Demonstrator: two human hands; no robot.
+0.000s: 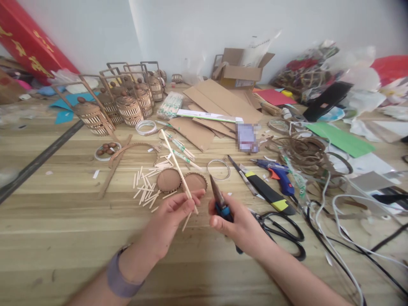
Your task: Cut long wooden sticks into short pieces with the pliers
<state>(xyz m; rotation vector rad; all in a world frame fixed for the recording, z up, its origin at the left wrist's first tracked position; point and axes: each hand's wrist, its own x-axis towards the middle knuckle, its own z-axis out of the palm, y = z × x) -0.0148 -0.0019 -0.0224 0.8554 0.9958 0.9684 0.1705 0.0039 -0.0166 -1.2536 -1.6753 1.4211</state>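
One stick (177,165) in left hand (174,216), slanting away, far tip leftward

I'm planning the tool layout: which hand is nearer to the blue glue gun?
Right. The right hand is left of the blue glue gun and nearer the camera; the left hand is farther left.

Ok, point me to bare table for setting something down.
Front left, between the dark strip and the wristband; a smaller patch between the forearms. Crowded: the right, with scissors, glue gun and cables; the back left, with slatted baskets.
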